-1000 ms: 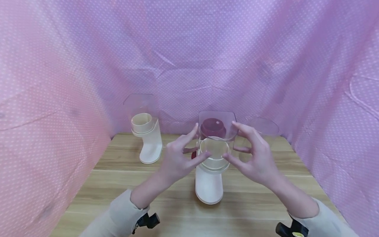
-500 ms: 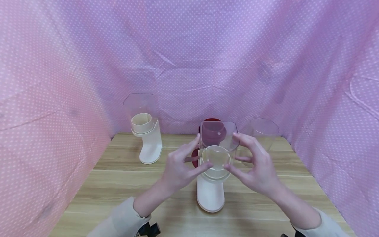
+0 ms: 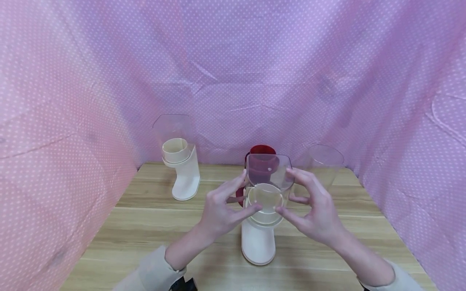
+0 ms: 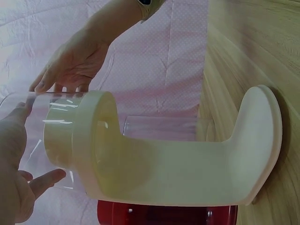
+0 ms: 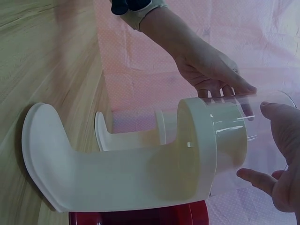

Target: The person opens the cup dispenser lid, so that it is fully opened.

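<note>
In front of me on the wooden table stands a white stand (image 3: 258,244) with a curved foot and a ring at its top. A clear plastic container (image 3: 285,180), squared at its open end, sits in that ring; a cream-coloured round collar (image 4: 61,136) shows inside its lower part. My left hand (image 3: 223,208) grips the container's left side, thumb at the front and fingers spread along the wall. On the opposite side my right hand (image 3: 317,208) holds it likewise. Both wrist views show the stand's foot (image 5: 40,154) down at the table surface.
Close behind the stand is a glossy red container (image 3: 263,149), partly hidden. A similar white stand (image 3: 186,182) with a clear top stands at the back left. At the back right is a clear round cylinder (image 3: 325,155). Pink dotted cloth (image 3: 233,81) encloses the table.
Both hands, the clear container and the white stand have moved together towards me. More of the red container behind shows now. The back-left stand and the clear cylinder stay put.
</note>
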{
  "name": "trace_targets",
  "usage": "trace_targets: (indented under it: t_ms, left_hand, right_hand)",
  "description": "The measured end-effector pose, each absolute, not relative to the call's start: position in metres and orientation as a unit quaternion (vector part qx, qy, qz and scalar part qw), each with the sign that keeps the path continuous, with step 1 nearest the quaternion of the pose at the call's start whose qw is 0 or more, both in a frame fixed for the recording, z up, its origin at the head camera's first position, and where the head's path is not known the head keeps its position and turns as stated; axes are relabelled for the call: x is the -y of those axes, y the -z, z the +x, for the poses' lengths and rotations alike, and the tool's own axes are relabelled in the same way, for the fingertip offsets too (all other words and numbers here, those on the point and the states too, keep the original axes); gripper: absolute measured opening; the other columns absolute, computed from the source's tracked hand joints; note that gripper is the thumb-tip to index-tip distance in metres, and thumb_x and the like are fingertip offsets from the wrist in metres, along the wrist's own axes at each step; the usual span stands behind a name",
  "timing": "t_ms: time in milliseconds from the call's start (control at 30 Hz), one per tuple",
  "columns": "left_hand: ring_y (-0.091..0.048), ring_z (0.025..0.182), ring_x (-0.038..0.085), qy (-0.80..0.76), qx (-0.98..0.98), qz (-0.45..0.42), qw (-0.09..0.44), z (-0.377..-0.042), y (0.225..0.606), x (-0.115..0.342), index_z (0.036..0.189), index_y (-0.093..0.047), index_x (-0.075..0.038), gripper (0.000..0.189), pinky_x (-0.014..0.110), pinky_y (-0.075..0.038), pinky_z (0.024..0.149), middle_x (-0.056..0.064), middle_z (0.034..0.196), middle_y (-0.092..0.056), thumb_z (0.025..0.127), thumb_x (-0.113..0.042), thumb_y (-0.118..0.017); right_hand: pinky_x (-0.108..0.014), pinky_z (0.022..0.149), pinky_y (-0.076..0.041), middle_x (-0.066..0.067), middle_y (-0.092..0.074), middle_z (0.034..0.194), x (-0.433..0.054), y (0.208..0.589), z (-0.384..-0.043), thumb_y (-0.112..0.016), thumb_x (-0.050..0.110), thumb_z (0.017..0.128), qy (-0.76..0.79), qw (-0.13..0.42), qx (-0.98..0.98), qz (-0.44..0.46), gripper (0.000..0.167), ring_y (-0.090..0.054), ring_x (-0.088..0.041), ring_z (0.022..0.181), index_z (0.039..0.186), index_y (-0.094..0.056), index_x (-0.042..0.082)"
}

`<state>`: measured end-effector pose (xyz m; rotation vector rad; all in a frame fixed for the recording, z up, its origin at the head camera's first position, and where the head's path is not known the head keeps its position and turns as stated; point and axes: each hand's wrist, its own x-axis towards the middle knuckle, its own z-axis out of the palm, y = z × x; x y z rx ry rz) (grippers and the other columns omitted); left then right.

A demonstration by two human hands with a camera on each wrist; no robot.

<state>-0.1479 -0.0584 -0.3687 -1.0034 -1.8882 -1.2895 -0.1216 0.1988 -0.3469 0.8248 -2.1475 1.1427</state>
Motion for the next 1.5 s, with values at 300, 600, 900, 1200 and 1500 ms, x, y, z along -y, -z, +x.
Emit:
trace_targets:
  t_ms: [300, 600, 900, 1200, 1500]
  left_hand:
    - [-0.078, 0.091, 0.023, 0.509, 0.713, -0.379, 0.300, -0.151, 0.374, 0.060, 0.150, -0.059, -0.002, 0.084, 0.020, -0.064, 0.073, 0.018, 0.124, -0.078, 0.075, -0.014, -0.098]
    - [-0.079, 0.100, 0.032, 0.531, 0.703, -0.379, 0.283, -0.154, 0.377, 0.062, 0.149, -0.059, -0.001, 0.085, 0.025, -0.065, 0.072, 0.021, 0.133, -0.074, 0.073, -0.008, -0.098]
    - [-0.065, 0.125, 0.045, 0.602, 0.666, -0.394, 0.195, -0.184, 0.388, 0.075, 0.154, -0.048, 0.008, 0.069, 0.053, -0.061, 0.099, 0.030, 0.147, -0.059, 0.090, -0.002, -0.074]
    - [-0.051, 0.145, 0.045, 0.644, 0.634, -0.428, 0.000, -0.213, 0.406, 0.082, 0.162, -0.029, 0.009, 0.071, 0.054, -0.049, 0.117, 0.036, 0.160, -0.043, 0.100, -0.002, -0.061]
    - [-0.059, 0.139, 0.009, 0.631, 0.638, -0.442, 0.013, -0.212, 0.406, 0.079, 0.158, -0.037, 0.012, 0.064, 0.038, -0.054, 0.113, 0.038, 0.149, -0.054, 0.099, 0.003, -0.061]
  right_hand:
    - [-0.023, 0.079, -0.065, -0.017, -0.055, 0.149, -0.198, 0.354, -0.124, -0.096, -0.006, 0.065, -0.428, 0.278, 0.804, 0.307, 0.098, -0.057, -0.007, 0.132, 0.152, -0.052, 0.003]
    - [-0.024, 0.079, -0.065, -0.020, -0.054, 0.149, -0.196, 0.358, -0.126, -0.097, -0.004, 0.064, -0.423, 0.283, 0.801, 0.314, 0.099, -0.056, -0.007, 0.134, 0.152, -0.051, 0.000]
    - [-0.023, 0.081, -0.065, -0.012, -0.058, 0.147, -0.202, 0.358, -0.134, -0.074, -0.014, 0.081, -0.468, 0.293, 0.776, 0.304, 0.078, -0.063, -0.005, 0.128, 0.153, -0.046, -0.002]
    - [-0.022, 0.086, -0.064, 0.003, -0.062, 0.137, -0.199, 0.375, -0.146, -0.057, -0.012, 0.098, -0.501, 0.239, 0.783, 0.281, 0.054, -0.066, -0.002, 0.120, 0.150, -0.046, 0.000]
    - [-0.024, 0.082, -0.064, 0.011, -0.064, 0.131, -0.195, 0.380, -0.155, -0.048, -0.012, 0.102, -0.535, 0.225, 0.757, 0.300, 0.038, -0.066, -0.003, 0.118, 0.139, -0.049, -0.010]
